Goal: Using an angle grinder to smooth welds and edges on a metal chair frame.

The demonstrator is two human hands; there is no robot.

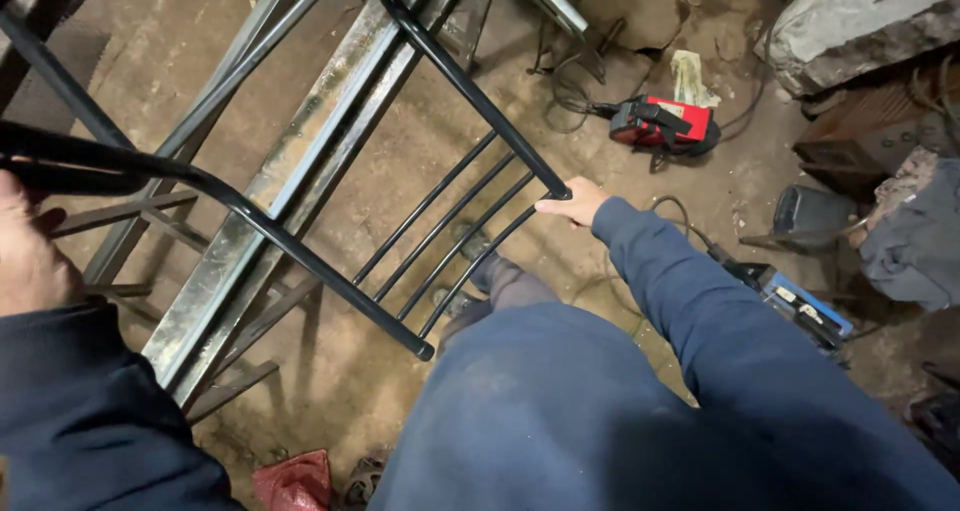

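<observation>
The black metal frame (300, 251) should be kept level and lifted slowly, with the right hand (572, 201) curled around its far-right corner and the left hand (30, 246) closed on its near-left bar

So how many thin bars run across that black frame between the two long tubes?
4 thin bars lie side by side in the black frame, just left of the right hand; more may be hidden near the left hand.

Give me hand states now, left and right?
Left hand: at the black metal frame's upper bar; grip cannot be told, fingers mostly out of frame.
Right hand: closed on the frame's far end.
</observation>
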